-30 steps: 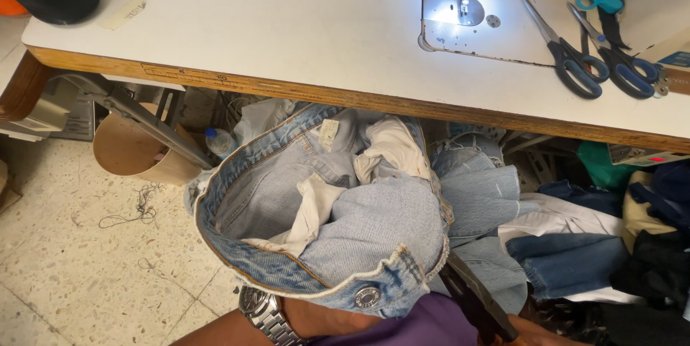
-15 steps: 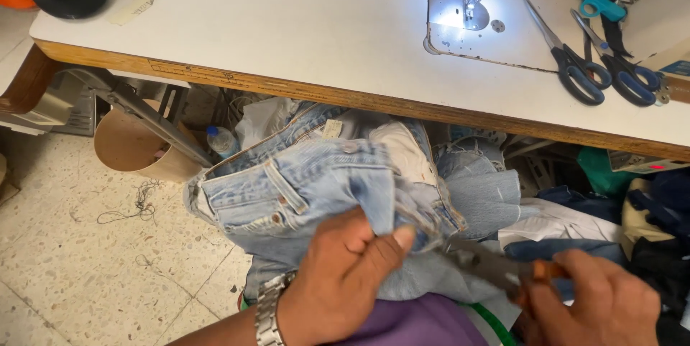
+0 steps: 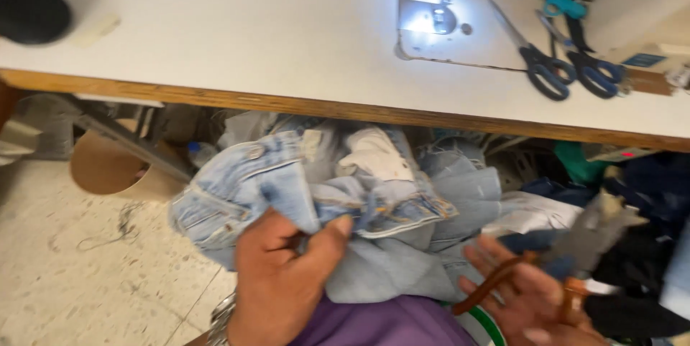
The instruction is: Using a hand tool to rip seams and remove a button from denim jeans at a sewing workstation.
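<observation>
Below the white table's edge (image 3: 345, 110), our left hand (image 3: 284, 281) is clenched on a bunched pair of light blue jeans (image 3: 316, 195) over our lap. Our right hand (image 3: 532, 296), just beside the denim, grips a tool with reddish-brown handles (image 3: 496, 281); scissors (image 3: 560, 66) lie on the tabletop.

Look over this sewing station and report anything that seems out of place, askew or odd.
The pale jeans are bunched in a crumpled heap below the table edge, gripped by the left hand. Two pairs of scissors lie overlapped beside the lit needle plate. Dark clothes are piled loosely at right.
</observation>
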